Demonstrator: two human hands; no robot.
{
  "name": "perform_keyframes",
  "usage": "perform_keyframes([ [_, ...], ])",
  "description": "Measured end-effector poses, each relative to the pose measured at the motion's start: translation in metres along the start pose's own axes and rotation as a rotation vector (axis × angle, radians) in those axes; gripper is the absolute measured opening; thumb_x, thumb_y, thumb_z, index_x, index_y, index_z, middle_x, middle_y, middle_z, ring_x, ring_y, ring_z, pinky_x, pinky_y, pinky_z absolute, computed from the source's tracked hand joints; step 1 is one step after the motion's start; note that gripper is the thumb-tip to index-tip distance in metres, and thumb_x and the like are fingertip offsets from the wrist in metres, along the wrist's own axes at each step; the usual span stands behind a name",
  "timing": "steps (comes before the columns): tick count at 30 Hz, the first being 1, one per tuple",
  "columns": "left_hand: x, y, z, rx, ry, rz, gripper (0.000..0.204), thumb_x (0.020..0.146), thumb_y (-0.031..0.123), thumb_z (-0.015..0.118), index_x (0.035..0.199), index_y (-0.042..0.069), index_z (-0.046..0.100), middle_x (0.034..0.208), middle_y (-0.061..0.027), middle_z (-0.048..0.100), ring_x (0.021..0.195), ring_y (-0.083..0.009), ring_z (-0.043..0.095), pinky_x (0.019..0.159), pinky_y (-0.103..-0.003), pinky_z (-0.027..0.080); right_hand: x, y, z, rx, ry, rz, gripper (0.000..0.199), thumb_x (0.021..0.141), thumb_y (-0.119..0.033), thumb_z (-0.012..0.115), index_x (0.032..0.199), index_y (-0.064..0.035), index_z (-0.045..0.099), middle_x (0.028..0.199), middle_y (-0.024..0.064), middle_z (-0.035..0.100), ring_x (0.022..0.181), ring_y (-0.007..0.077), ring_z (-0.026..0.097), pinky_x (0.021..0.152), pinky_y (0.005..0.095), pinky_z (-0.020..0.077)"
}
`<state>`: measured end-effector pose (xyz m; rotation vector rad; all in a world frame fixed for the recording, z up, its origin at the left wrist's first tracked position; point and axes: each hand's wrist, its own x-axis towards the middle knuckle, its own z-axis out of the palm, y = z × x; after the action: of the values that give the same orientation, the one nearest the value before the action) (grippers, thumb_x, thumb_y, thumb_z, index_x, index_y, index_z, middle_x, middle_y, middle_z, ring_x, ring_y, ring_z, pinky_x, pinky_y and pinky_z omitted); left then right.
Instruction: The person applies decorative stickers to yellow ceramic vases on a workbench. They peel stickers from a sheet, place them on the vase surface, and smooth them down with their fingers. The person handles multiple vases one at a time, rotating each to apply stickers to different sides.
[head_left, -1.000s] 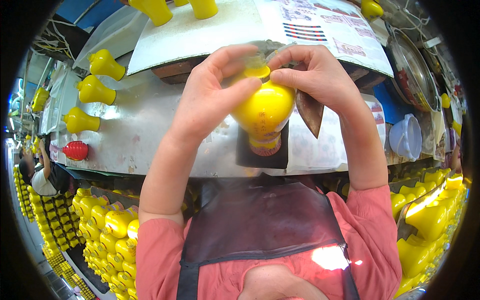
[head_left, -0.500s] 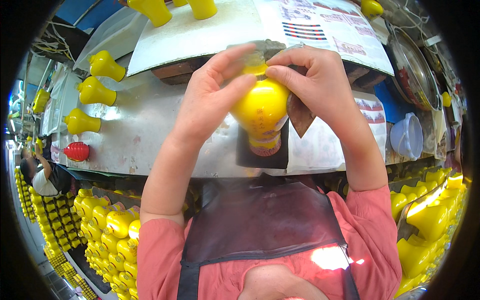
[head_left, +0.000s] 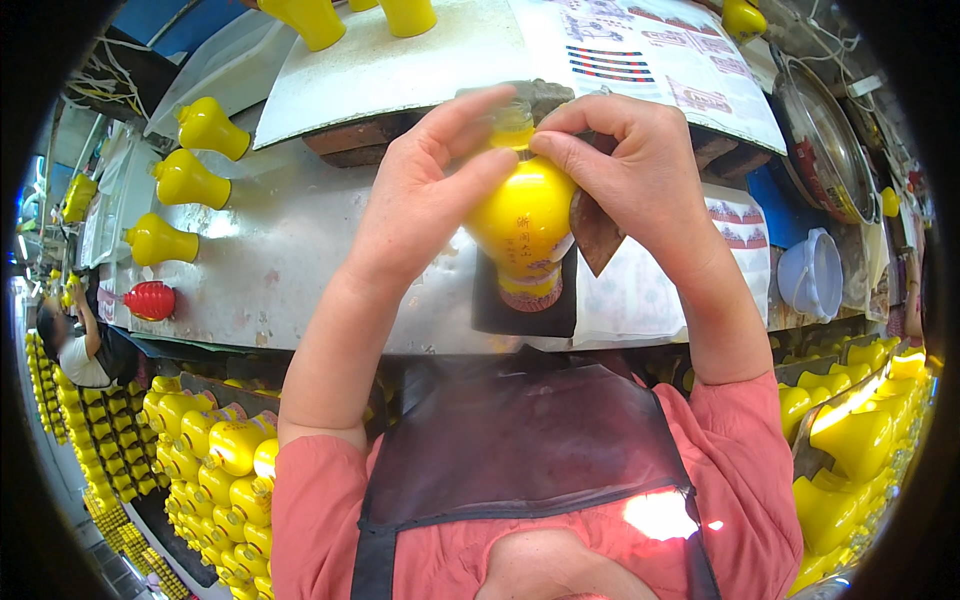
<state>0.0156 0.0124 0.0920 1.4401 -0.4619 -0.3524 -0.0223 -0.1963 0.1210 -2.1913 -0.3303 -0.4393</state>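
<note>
A glossy yellow bottle [head_left: 520,200] with dark lettering and a patterned foot stands before me on a black pad [head_left: 560,318]. Around its clear-topped neck is my left hand [head_left: 425,180], thumb in front and fingers curved along the far side. My right hand [head_left: 640,155] pinches thumb and forefinger together at the right of the neck. A flat, brown, pointed blade like a scraper [head_left: 597,238] sticks out below its fingers. Whether anything thin lies in the pinch is too small to tell.
Yellow bottles [head_left: 192,180] and a red ribbed object [head_left: 150,300] lie at left. A raised white board [head_left: 420,75] bears printed sheets [head_left: 690,60]. A pale bucket [head_left: 812,272] stands at right. Stacked yellow bottles [head_left: 225,480] flank me; a person [head_left: 85,350] works far left.
Both hands stay at the bottle's neck with almost the same grip. The bottle appears turned slightly, its lettering a little farther right. At far left the other person's arm has shifted.
</note>
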Motion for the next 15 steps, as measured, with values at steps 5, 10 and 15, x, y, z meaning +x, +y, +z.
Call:
perform_keyframes([
  [5,0.0006,0.0005,-0.0002,0.063,-0.014,0.049,0.053,0.101,0.005,0.064,0.152,0.001,0.049,0.137,-0.0169,0.067,0.124,-0.0200,0.065,0.108,-0.034,0.052,-0.0005,0.0005,0.0004,0.001,0.010,-0.009,0.014,0.092,-0.012,0.078,0.094,0.0022,0.078,0.081,0.0040,0.075,0.070,0.0073,0.067,0.064,0.0230,0.0535],
  [10,0.0012,0.0021,0.0007,0.078,0.005,0.024,0.053,0.100,0.003,0.064,0.151,0.000,0.050,0.136,-0.0167,0.068,0.123,-0.0201,0.066,0.107,-0.034,0.053,-0.0009,0.0015,0.0023,0.019,0.014,0.023,0.014,0.092,-0.012,0.079,0.094,0.0020,0.078,0.081,0.0038,0.075,0.071,0.0067,0.067,0.064,0.0227,0.0536],
  [15,0.0023,0.0037,0.0015,0.079,0.007,0.020,0.052,0.100,0.002,0.064,0.150,0.000,0.051,0.134,-0.0161,0.069,0.121,-0.0197,0.066,0.105,-0.033,0.054,-0.0016,0.0025,0.0030,0.033,0.012,0.043,0.014,0.092,-0.012,0.079,0.095,0.0017,0.078,0.080,0.0036,0.075,0.070,0.0063,0.067,0.062,0.0221,0.0534],
])
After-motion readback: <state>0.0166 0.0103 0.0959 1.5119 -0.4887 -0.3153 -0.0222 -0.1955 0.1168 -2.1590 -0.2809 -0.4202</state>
